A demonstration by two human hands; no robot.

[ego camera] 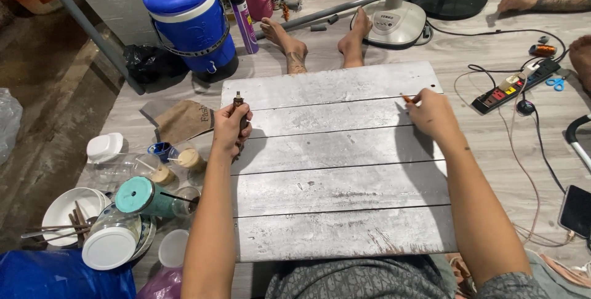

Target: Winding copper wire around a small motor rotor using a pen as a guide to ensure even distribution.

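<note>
A grey wooden board point(338, 170) made of planks lies across my lap. My left hand point(229, 130) is closed around a small dark cylindrical object point(239, 103) with a brown tip, held upright at the board's left edge. My right hand point(433, 115) rests on the board's upper right part and pinches a thin orange-tipped stick point(407, 98) between its fingers. My bare feet point(320, 43) stick out beyond the far edge of the board.
Left of the board stand cups, a teal-lidded tumbler point(144, 197), bowls with chopsticks point(64, 216) and a brown paper bag point(181, 120). A blue water cooler point(191, 19) and a fan base point(394, 22) stand ahead. A power strip point(514, 87) with cables and a phone point(577, 210) lie right. Another person's foot point(542, 0) is at top right.
</note>
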